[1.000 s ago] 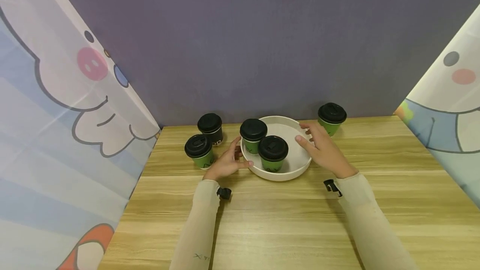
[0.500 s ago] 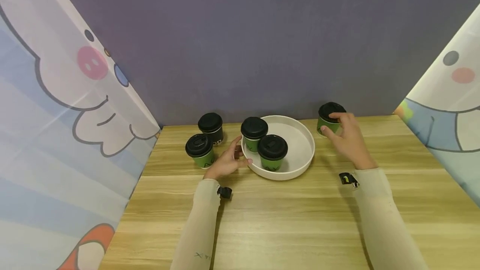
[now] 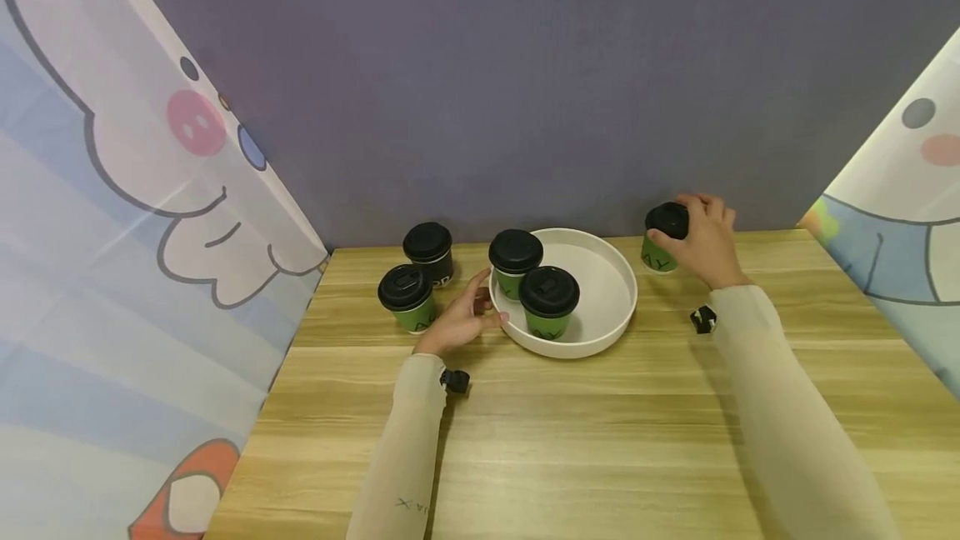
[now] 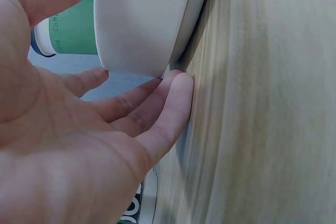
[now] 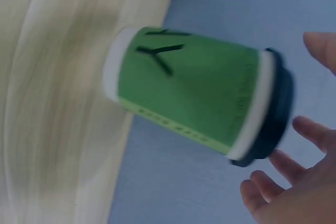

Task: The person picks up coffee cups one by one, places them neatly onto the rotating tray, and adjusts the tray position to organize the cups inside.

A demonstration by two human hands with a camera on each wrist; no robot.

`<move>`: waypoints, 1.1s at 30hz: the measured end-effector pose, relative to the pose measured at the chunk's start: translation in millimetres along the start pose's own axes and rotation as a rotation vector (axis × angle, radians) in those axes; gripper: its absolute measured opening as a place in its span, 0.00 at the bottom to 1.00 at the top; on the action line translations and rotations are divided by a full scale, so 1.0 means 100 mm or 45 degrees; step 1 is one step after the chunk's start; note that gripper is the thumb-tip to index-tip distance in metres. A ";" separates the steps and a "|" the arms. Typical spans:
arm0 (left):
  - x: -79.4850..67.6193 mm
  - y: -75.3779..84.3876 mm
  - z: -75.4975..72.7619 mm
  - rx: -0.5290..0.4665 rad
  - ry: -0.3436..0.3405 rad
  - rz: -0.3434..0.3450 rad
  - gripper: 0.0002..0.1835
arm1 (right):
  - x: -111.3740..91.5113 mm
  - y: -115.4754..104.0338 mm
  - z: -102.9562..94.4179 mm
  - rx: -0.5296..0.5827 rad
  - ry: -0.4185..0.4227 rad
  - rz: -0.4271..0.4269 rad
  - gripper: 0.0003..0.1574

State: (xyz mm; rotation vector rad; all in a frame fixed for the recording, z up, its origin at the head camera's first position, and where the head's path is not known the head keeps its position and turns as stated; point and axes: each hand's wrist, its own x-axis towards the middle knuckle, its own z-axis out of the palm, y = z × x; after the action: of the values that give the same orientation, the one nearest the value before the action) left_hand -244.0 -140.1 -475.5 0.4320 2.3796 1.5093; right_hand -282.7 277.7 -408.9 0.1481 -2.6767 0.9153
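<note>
Near the back right edge of the table, my right hand (image 3: 707, 244) surrounds the black lid of a green paper coffee cup (image 3: 657, 257). In the right wrist view the thumb stands apart from the lid, while the fingertips are at or close to the rim of that coffee cup (image 5: 194, 93). My left hand (image 3: 459, 321) rests against the left side of a round white tray (image 3: 603, 307), fingertips on its outer wall and thumb at its rim. Inside the tray two lidded green cups stand upright, a rear cup (image 3: 510, 283) and a front cup (image 3: 547, 325).
Left of my left hand stand a green lidded cup (image 3: 415, 315) and a black lidded cup (image 3: 439, 267). A grey-purple panel (image 3: 480, 90) rises at the table's back edge. Printed cloths hang at both sides. Bare wooden tabletop (image 3: 562, 440) lies in front.
My right hand has moved right and back from the tray's rim to the lid of the green cup. My left hand has stayed at the tray. The view has shifted slightly.
</note>
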 end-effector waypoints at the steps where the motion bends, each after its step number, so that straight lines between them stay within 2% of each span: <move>1: 0.00 0.00 0.00 0.004 0.003 0.002 0.51 | 0.03 0.02 0.01 -0.015 -0.013 0.013 0.52; 5: 0.00 -0.01 0.00 0.018 0.003 0.001 0.51 | 0.10 0.11 0.06 -0.058 -0.060 0.053 0.60; 9: 0.00 -0.02 0.01 0.007 -0.004 0.008 0.51 | 0.12 0.19 0.08 -0.084 -0.156 0.091 0.63; 14: -0.01 -0.02 0.00 -0.001 -0.011 0.010 0.51 | 0.11 0.23 0.13 -0.025 -0.254 0.159 0.64; 25: -0.02 -0.03 -0.02 0.067 0.016 0.032 0.48 | 0.13 0.28 0.24 0.067 -0.171 0.182 0.62; 33: -0.03 -0.01 -0.02 0.049 0.030 0.013 0.44 | 0.05 0.29 0.24 0.119 -0.115 0.174 0.61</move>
State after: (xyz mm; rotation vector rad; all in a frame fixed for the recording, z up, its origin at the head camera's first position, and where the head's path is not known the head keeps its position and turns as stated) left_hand -242.0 -143.2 -475.9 0.4382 2.4314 1.4828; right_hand -299.3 285.9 -441.8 0.0273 -2.7556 1.1013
